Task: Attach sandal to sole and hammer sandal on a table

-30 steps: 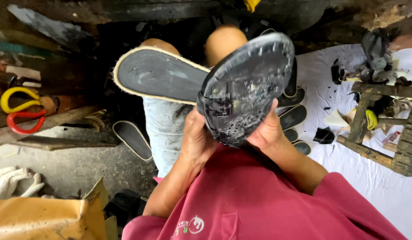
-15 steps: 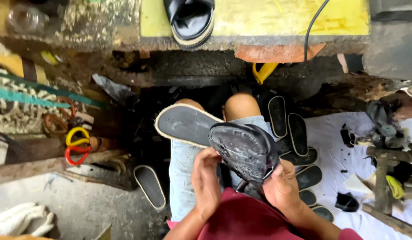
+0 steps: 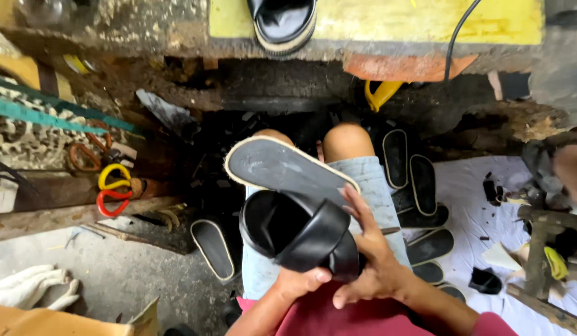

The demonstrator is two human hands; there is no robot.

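1. I see the sandal [image 3: 301, 233], black w/ crossed straps, held over the lap, straps up, tilted toward camera.
2. Left hand [image 3: 304, 281]: closed on the sandal's near edge from below; thumb lies along the strap's lower rim.
3. Right hand [image 3: 372, 258]: clasps the sandal's right side; fingers [image 3: 357, 208] stretch up along the strap, partly spread, touching it.
4. Landmark = sandal. All places below are ref. to it.
5. Sole [image 3: 282, 168]: grey, pale rim, rests on the knees just behind the sandal, partly hidden by it.
6. Shorts [image 3: 378, 186]: light denim, under and right of the sandal.
7. Spare soles [image 3: 419, 186]: dark, several, right of the sandal on a white sheet [image 3: 481, 211].
8. One more sole [image 3: 214, 249] lies left of the sandal, on the floor.
9. Scissors [image 3: 114, 186]: yellow and red handles, far left of the sandal.
10. Bench [image 3: 375, 25]: yellow top, well beyond the sandal; a finished black sandal [image 3: 282, 22] sits on it.
11. Cable [image 3: 456, 37]: black, runs down the bench at upper right.
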